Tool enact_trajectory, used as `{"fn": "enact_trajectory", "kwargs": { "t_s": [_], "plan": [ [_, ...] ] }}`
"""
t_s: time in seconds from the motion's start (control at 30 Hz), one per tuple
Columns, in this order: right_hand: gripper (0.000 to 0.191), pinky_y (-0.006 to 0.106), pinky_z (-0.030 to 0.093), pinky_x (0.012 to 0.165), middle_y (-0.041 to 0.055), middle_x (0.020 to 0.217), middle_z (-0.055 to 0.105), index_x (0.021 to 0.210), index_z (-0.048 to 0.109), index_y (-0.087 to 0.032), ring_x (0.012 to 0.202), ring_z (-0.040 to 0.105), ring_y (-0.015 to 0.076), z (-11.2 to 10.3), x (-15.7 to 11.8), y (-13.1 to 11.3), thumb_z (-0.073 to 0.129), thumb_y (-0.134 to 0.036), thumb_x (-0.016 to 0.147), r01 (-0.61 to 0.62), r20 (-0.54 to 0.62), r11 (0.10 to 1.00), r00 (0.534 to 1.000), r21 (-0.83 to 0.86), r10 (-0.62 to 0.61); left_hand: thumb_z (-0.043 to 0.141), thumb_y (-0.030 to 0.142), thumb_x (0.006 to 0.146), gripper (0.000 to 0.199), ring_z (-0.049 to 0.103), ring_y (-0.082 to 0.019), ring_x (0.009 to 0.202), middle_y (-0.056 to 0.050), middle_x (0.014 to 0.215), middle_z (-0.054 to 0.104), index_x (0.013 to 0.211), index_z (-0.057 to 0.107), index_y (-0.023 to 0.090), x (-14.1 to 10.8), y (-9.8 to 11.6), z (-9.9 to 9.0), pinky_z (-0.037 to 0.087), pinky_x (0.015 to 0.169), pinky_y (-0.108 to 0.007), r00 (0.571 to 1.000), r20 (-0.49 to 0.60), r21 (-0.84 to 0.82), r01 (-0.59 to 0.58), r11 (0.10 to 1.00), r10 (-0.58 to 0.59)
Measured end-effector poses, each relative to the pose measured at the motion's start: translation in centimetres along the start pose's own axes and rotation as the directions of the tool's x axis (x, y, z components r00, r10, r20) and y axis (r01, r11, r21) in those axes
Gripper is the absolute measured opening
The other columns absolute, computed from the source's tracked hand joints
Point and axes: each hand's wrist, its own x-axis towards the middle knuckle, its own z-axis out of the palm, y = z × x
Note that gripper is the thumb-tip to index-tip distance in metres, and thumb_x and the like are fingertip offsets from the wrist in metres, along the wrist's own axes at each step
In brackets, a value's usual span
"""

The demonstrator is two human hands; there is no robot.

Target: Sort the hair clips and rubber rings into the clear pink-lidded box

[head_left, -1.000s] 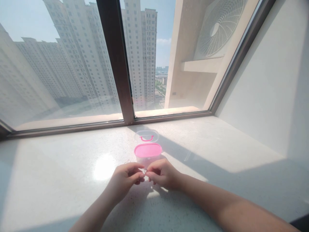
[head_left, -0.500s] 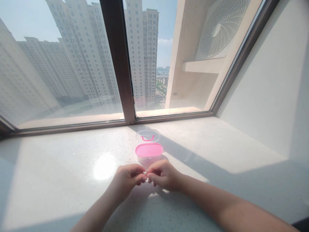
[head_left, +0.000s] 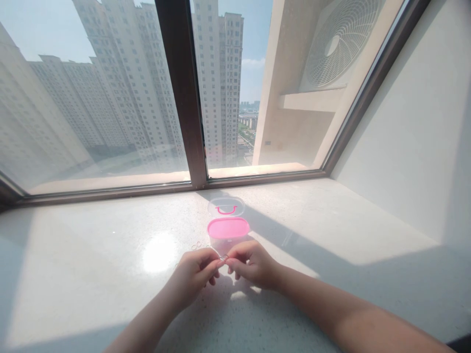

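Small metal rings (head_left: 222,258) are pinched between my two hands, just in front of the pink-rimmed container; how they are joined is too small to tell. My left hand (head_left: 196,274) grips them with thumb and forefinger from the left. From the right, my right hand (head_left: 255,264) pinches them the same way, its fingertips close to the left ones. Beyond the hands stands an oval container (head_left: 228,229) with a pink top. Behind it lies a clear lid (head_left: 226,208) with a pink handle. More thin rings (head_left: 196,245) lie on the sill left of the container.
The pale speckled sill (head_left: 91,264) runs up to a brown window frame (head_left: 198,182). A white wall (head_left: 408,127) bounds the right side. Bright glare lies on the sill left of the hands, and a shadow band crosses it on the right.
Both hands have shifted slightly upward in the picture, and the fingers have changed their hold on the rings a little. The container and lid have stayed in place.
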Motion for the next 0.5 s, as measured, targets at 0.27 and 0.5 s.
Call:
{"fn": "enact_trajectory", "kwargs": {
  "t_s": [0.27,0.5],
  "plan": [
    [0.023,0.018,0.047,0.044,0.0064,0.062,0.068,0.074,0.07,-0.01,0.048,0.061,0.0115,0.07,0.01,0.35,0.062,-0.029,0.084,-0.004,-0.037,1.0,0.999,0.018,0.005,0.055,0.034,0.087,0.025,0.058,-0.012,0.055,-0.002,0.066,0.064,0.073,0.063,0.015,0.19,-0.01,-0.56,0.045,0.053,-0.023,1.0,-0.019,-0.063,-0.017,0.998,0.016],
    [0.023,0.02,0.046,0.046,0.0054,0.06,0.067,0.069,0.069,-0.011,0.047,0.06,0.0112,-0.15,0.04,-0.12,0.061,-0.026,0.084,0.036,-0.057,0.997,0.998,-0.066,-0.04,0.055,0.036,0.087,0.028,0.056,-0.012,0.054,-0.001,0.063,0.061,0.07,0.062,0.015,0.1,0.1,-0.9,0.044,0.054,-0.024,0.998,-0.06,-0.085,-0.035,0.996,0.03]
  ]
}}
